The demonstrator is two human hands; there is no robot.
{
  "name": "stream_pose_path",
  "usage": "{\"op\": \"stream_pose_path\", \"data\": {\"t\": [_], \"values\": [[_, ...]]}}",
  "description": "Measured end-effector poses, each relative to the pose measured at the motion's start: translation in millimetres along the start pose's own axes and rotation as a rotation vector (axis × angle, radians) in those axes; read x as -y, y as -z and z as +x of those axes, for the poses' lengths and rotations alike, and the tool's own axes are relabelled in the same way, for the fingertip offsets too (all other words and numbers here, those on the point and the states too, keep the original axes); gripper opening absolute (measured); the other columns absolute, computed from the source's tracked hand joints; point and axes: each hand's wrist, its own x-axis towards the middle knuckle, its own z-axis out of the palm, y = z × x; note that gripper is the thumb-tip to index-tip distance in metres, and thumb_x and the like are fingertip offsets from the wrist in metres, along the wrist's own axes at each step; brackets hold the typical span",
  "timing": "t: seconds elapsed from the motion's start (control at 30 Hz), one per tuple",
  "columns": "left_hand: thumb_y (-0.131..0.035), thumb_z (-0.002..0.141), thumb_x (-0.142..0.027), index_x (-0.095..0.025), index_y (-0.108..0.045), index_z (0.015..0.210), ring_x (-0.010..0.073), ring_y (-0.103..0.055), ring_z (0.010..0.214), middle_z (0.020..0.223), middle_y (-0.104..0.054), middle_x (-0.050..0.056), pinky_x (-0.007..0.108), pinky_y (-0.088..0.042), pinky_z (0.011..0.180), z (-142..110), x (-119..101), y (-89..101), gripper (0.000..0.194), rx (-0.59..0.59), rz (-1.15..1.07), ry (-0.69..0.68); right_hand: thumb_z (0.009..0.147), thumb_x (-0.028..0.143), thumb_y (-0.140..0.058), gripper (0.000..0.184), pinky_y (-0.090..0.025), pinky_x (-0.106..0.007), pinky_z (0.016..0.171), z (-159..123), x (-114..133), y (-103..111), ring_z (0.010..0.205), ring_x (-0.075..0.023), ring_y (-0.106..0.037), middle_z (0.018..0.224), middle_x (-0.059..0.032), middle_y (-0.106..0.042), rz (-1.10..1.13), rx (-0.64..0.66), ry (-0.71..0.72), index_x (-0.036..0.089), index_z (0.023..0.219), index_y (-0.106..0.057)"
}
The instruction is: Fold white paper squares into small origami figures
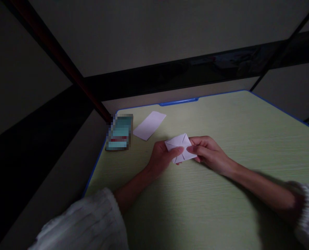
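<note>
A small square of folded white paper (pixel 180 141) is held just above the table, its creased flaps meeting near the middle. My left hand (pixel 161 154) grips its left side, with the thumb pressed on the upper face and fingers underneath. On the right side, my right hand (pixel 208 152) pinches the paper between thumb and fingers. Both thumb tips lie close to each other near the paper's centre. The underside of the paper is hidden.
A flat white paper strip (pixel 150 125) lies beyond my left hand. Left of it, a pixelated phone-like object (pixel 119 133) rests at the table's edge. The pale green table (pixel 234 121) has a blue rim and a blue handle (pixel 179 101) at the back, against a panelled wall.
</note>
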Motion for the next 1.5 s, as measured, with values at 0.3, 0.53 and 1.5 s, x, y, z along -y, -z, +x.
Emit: {"op": "stream_pose_path", "data": {"t": [0.3, 0.53, 1.5], "values": [[-0.063, 0.059, -0.028, -0.012, -0.059, 0.059, 0.0071, -0.047, 0.041, 0.048, -0.055, -0.001, 0.019, -0.038, 0.038, -0.4, 0.6, 0.3, 0.017, 0.021, -0.021, 0.023, 0.075, 0.032, -0.047, 0.030, -0.015, -0.021, 0.037, 0.8, -2.3, 0.4, 0.037, -0.0040, -0.024, 0.041, 0.0069, -0.035, -0.042, 0.020, -0.018, 0.015, 0.051, -0.046], [-0.063, 0.060, -0.027, -0.011, -0.058, 0.058, 0.0068, -0.045, 0.040, 0.046, -0.053, -0.002, 0.019, -0.036, 0.039, -2.3, -1.9, -1.4, 0.017, 0.057, 0.001, 0.034, 0.074, 0.031, -0.051, 0.024, -0.030, -0.021, 0.048, -3.0, 1.1, -3.4, 0.046, -0.0072, -0.040, 0.050, 0.0028, -0.048, 0.032, 0.051, -0.019, 0.012, 0.061, -0.058], [-0.055, 0.059, -0.022, -0.014, -0.054, 0.053, 0.0066, -0.042, 0.039, 0.045, -0.049, -0.004, 0.018, -0.033, 0.037, -2.9, -8.4, -2.9, 0.011, 0.034, 0.140, 0.022, 0.070, 0.023, -0.044, 0.016, -0.020, -0.020, 0.038, 0.4, 3.0, -6.2, 0.039, -0.0050, -0.026, 0.044, 0.0062, -0.035, -0.087, 0.026, 0.005, 0.015, 0.057, -0.050]]}}
